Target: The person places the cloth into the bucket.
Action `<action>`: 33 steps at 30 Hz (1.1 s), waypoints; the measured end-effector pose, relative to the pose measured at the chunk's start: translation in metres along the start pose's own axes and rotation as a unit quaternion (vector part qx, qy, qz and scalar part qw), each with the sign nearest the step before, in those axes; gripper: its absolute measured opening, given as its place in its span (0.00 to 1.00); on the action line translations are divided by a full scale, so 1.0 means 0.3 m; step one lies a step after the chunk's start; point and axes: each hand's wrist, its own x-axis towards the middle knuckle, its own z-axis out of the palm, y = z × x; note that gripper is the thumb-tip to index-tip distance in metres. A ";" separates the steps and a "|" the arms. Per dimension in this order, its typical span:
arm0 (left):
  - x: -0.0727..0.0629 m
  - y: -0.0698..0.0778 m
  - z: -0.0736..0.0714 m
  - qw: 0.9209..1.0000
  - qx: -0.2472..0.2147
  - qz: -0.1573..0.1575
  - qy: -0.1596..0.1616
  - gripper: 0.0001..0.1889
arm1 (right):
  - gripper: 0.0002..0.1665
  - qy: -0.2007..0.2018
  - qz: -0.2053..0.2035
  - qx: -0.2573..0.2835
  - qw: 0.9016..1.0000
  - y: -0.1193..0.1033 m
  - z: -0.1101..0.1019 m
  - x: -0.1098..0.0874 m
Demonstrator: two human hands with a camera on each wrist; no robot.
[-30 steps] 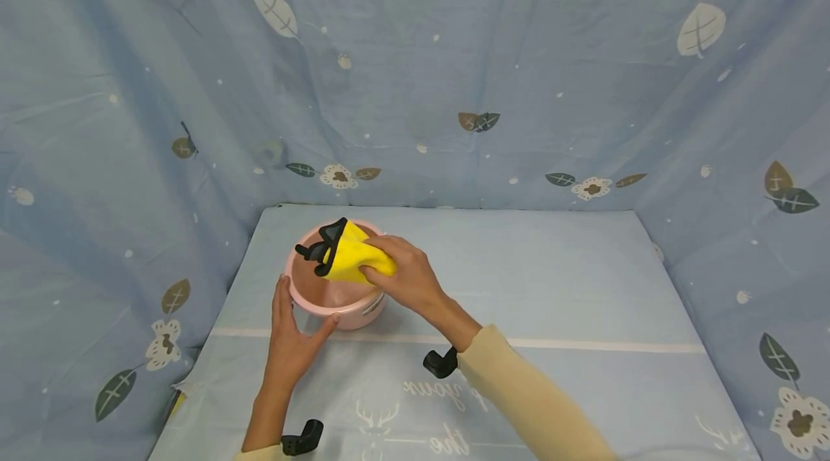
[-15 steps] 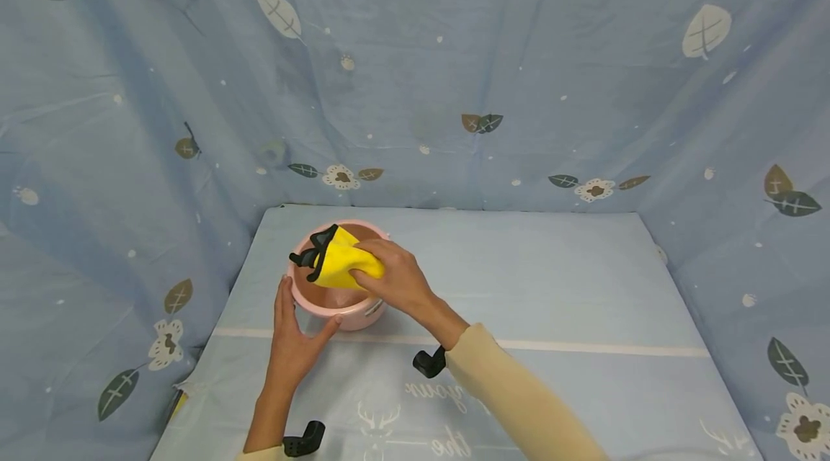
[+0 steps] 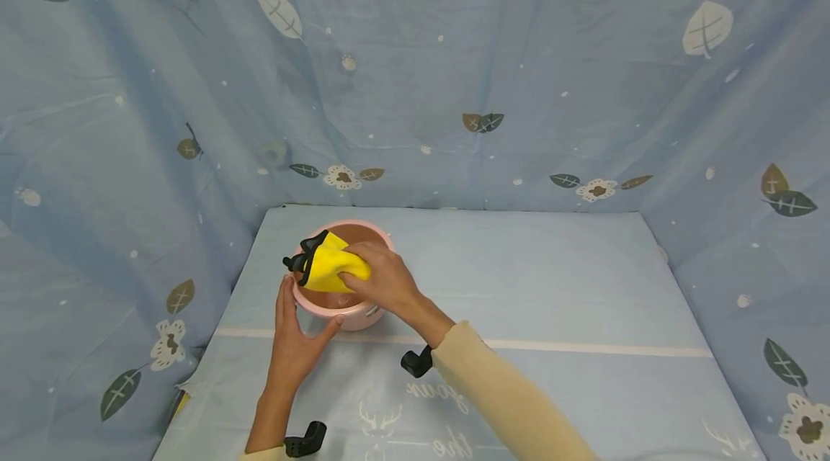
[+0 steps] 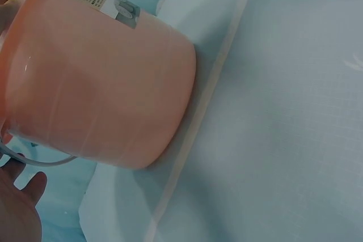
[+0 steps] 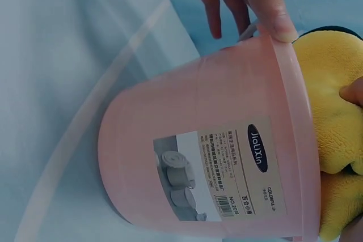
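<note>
A pink plastic bucket (image 3: pixel 355 318) stands upright on the covered table, with a paper label (image 5: pixel 229 177) on its side. My left hand (image 3: pixel 293 349) holds the bucket at the near left, thumb on the rim and fingers spread along the left side by the handle (image 4: pixel 42 162). In the head view my right hand (image 3: pixel 384 281) grips a bunched yellow cloth (image 3: pixel 329 264) with black edging, over the bucket's mouth. Its dark trimmed end reaches past the left rim. Fluffy yellow folds bulge at the rim in the right wrist view. The bucket's floor is partly hidden by the cloth.
A pale blue cloth with a light stripe (image 3: pixel 558 346) and printed lettering covers the table (image 3: pixel 519 266). Patterned blue curtains (image 3: pixel 415 72) hang close behind and at both sides. Black mounts (image 3: pixel 418 361) project from both wrists.
My right hand has moved left and slightly down, carrying the yellow cloth farther across the bucket's mouth. The left hand and the bucket have stayed in place.
</note>
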 end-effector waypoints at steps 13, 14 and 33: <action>0.006 0.010 -0.006 1.000 0.002 -0.005 -0.009 0.65 | 0.26 -0.024 0.006 -0.044 0.999 -0.003 0.017 0.023; 0.005 0.012 -0.008 1.000 0.001 -0.007 -0.010 0.65 | 0.26 -0.027 0.004 -0.046 0.999 -0.004 0.016 0.024; 0.001 0.017 -0.014 1.000 -0.010 -0.010 -0.011 0.65 | 0.23 -0.039 0.006 -0.016 0.999 0.007 0.022 0.036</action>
